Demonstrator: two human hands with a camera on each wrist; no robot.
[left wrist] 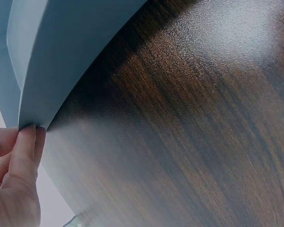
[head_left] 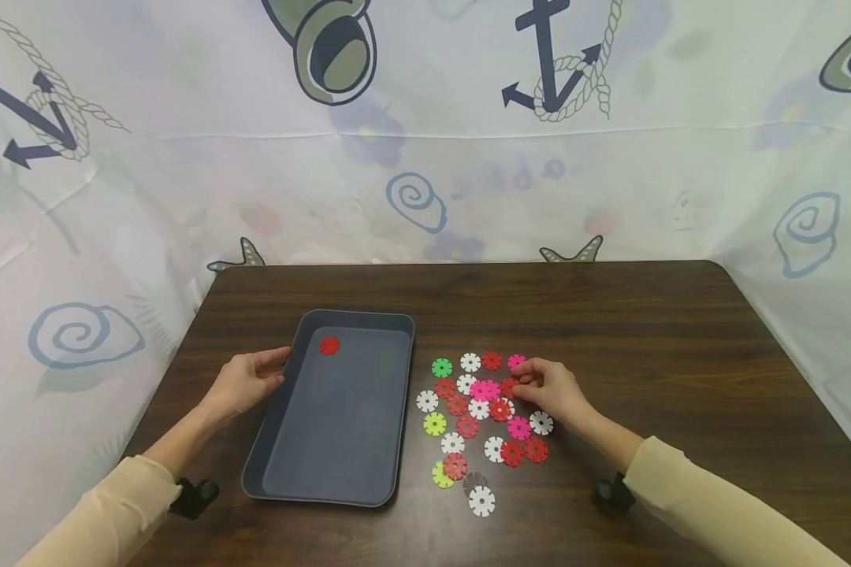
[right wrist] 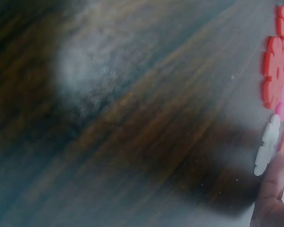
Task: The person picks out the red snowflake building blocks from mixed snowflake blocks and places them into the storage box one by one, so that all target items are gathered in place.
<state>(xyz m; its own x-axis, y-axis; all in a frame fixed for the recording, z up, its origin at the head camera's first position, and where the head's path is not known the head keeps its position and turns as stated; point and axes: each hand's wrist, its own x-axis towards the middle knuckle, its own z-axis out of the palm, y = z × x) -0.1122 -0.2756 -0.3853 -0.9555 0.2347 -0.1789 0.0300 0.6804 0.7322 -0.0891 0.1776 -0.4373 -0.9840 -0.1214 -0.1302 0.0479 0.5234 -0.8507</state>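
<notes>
At the left rim of the dark grey tray (head_left: 336,417), my left hand (head_left: 244,382) pinches the edge; its fingertips meet the tray wall (left wrist: 61,61) in the left wrist view. One red notched disc (head_left: 329,346) lies inside, toward the tray's far end. My right hand (head_left: 553,394) is at the right side of the spread discs, thumb and finger on a red disc (head_left: 509,387). The right wrist view shows its fingers (right wrist: 273,182) at a red disc beside a white one (right wrist: 268,146). Pink (head_left: 516,361) and white (head_left: 541,423) discs lie close by.
Several red, white, pink, green (head_left: 441,368) and yellow-green (head_left: 435,424) discs lie right of the tray, some overlapping. A dark translucent disc (head_left: 474,483) is near the front. Behind the brown wooden table (head_left: 645,339) hangs a patterned curtain (head_left: 496,197).
</notes>
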